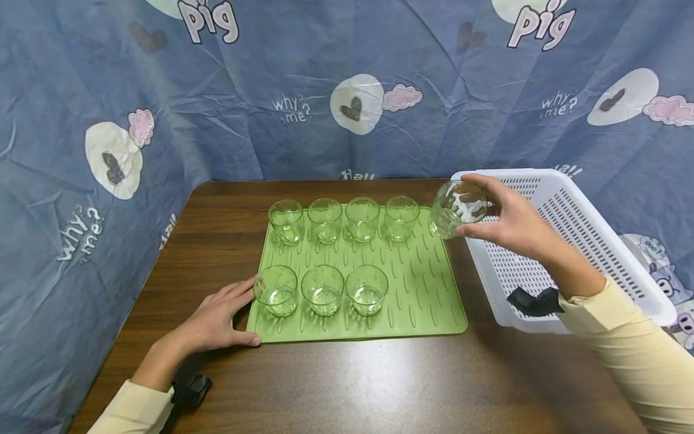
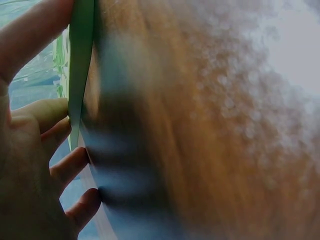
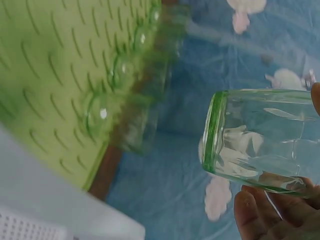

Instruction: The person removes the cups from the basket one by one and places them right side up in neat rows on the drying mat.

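Note:
My right hand (image 1: 517, 226) holds a clear drinking glass (image 1: 452, 211) between thumb and fingers, raised over the right back corner of a green ridged mat (image 1: 420, 295). In the right wrist view this glass (image 3: 250, 137) lies sideways in the picture, its thick greenish base pointing left. On the mat's back part stand several similar glasses in a row, the rightmost glass (image 1: 402, 218) nearest the held one. Three more form a front row at the left, including the front left glass (image 1: 276, 292). My left hand (image 1: 214, 322) rests with extended fingers at the mat's left edge.
A white perforated plastic basket (image 1: 612, 241) stands to the right of the mat, below my right forearm. The brown wooden table (image 1: 379, 380) carries everything. A blue printed cloth (image 1: 303, 54) hangs behind and at the sides.

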Motion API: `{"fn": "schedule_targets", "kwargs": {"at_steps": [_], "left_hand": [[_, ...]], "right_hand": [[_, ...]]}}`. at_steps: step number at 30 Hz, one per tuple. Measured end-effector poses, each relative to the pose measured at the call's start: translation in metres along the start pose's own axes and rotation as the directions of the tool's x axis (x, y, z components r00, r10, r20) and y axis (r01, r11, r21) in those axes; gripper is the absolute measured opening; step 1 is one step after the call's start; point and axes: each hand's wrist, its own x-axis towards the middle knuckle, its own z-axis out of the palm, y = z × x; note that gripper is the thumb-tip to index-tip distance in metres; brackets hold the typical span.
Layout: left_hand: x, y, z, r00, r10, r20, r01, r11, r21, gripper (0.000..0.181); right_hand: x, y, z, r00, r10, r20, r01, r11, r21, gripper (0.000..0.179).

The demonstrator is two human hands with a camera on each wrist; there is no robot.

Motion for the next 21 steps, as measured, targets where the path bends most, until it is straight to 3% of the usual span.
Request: {"fn": "schedule_targets", "kwargs": {"at_steps": [6,14,21], "left_hand": [[-0.001,-0.001,0.001,1.0,-0.004,0.008,0.004,1.0,-0.004,0.103],[0.0,-0.001,0.001,1.0,-0.005,0.007,0.005,1.0,-0.003,0.102],[0.0,0.0,0.0,1.0,-0.009,0.012,0.009,1.0,-0.01,0.103]], "right_hand": [[-0.003,-0.004,0.018,0.997,-0.007,0.074,0.006,1.0,0.006,0.088],[-0.005,-0.002,0.029,0.992,0.021,0.121,-0.027,0.998,0.049,0.09],[-0.015,0.005,0.052,0.985,0.022,0.168,-0.031,0.998,0.05,0.095]]}}
